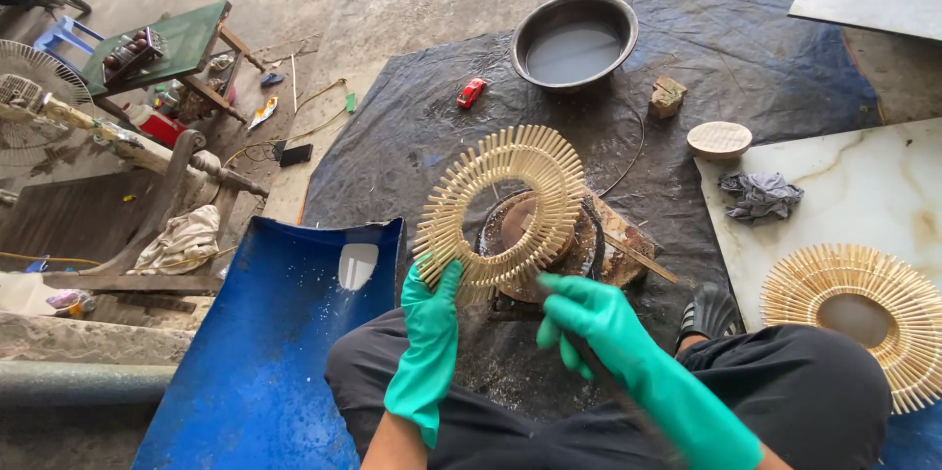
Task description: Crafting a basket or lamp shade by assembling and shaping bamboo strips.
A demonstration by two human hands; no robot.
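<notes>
I hold a ring made of short bamboo sticks set like sun rays [502, 203], tilted up over a round rusty stand [545, 239]. My left hand [432, 308], in a green rubber glove, grips the ring's lower left edge. My right hand [584, 318], also gloved in green, is closed around a thin dark stick just below the ring's lower right edge; its tip is hidden behind the hand. My knees in black trousers fill the bottom of the view.
A second bamboo ring [863, 318] lies on a marble slab [844, 176] at right, with a grey rag [760, 195] and round wooden disc [719, 139]. A metal basin of grey liquid [574, 41] sits on the dark tarp. A blue sheet [275, 342] lies left.
</notes>
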